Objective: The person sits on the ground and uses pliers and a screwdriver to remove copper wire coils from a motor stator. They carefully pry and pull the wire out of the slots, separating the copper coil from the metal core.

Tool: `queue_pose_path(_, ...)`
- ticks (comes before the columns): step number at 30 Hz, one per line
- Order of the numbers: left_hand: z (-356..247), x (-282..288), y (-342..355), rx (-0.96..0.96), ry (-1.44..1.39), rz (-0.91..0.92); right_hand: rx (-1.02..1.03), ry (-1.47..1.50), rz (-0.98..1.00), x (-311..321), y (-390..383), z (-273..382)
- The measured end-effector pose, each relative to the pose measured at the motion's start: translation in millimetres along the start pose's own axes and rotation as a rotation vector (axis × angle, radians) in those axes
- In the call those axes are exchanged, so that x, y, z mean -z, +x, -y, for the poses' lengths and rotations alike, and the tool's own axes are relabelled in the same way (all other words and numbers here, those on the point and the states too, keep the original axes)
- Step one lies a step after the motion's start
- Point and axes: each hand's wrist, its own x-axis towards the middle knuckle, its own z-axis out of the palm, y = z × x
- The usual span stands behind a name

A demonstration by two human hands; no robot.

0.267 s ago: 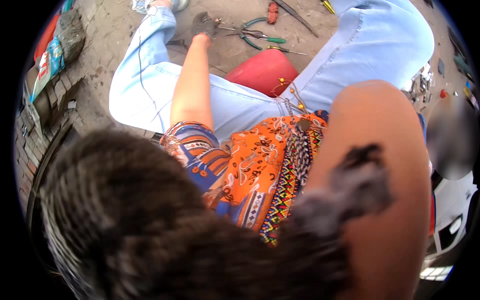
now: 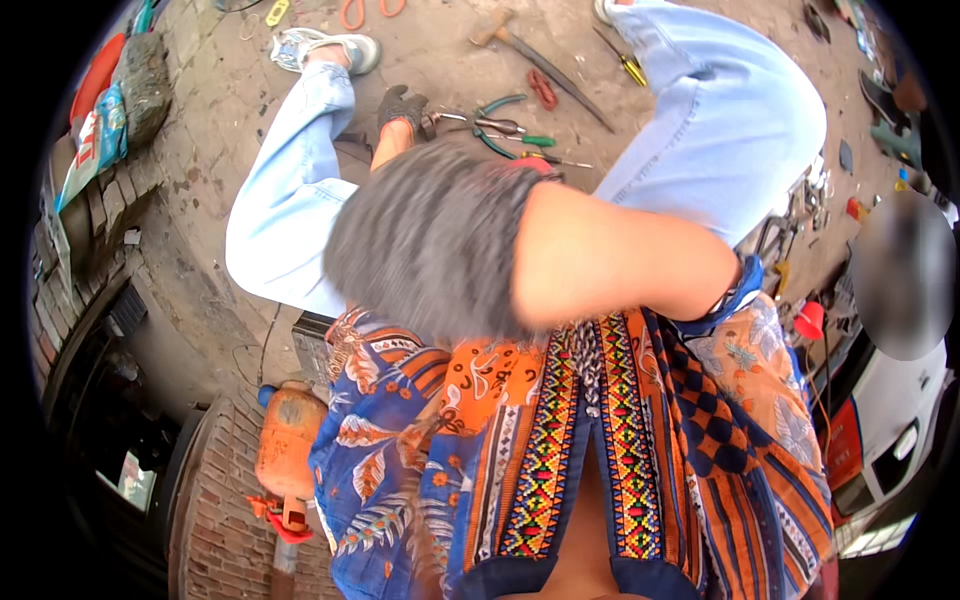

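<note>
Just right of the left grip [image 2: 402,108], teal-handled pliers [image 2: 482,110] lie on the ground [image 2: 430,50]; can't tell if spread or pinching. Right grip [image 2: 435,240], nearer the patterned shirt [image 2: 400,480], blurred: can't tell either.

Pliers [image 2: 480,121] on paving [image 2: 195,215] show an outdoor workspace.

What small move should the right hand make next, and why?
Perhaps lower the right hand toward the pliers: it looks raised close to the camera and hides part of the left forearm, while the left hand is near the pliers.
</note>
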Motion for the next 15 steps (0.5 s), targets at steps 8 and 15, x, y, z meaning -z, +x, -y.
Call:
queue_pose_path(8,-89.4,54.7,-59.2,0.111,-1.109,-0.405,-0.331,1.734,-0.794,-126.6,12.2,-108.0)
queue_pose_path(15,-135.7,34.9,-202.0,-0.329,-0.98,0.061,-0.244,1.591,-1.023,-131.0,6.3,-94.9)
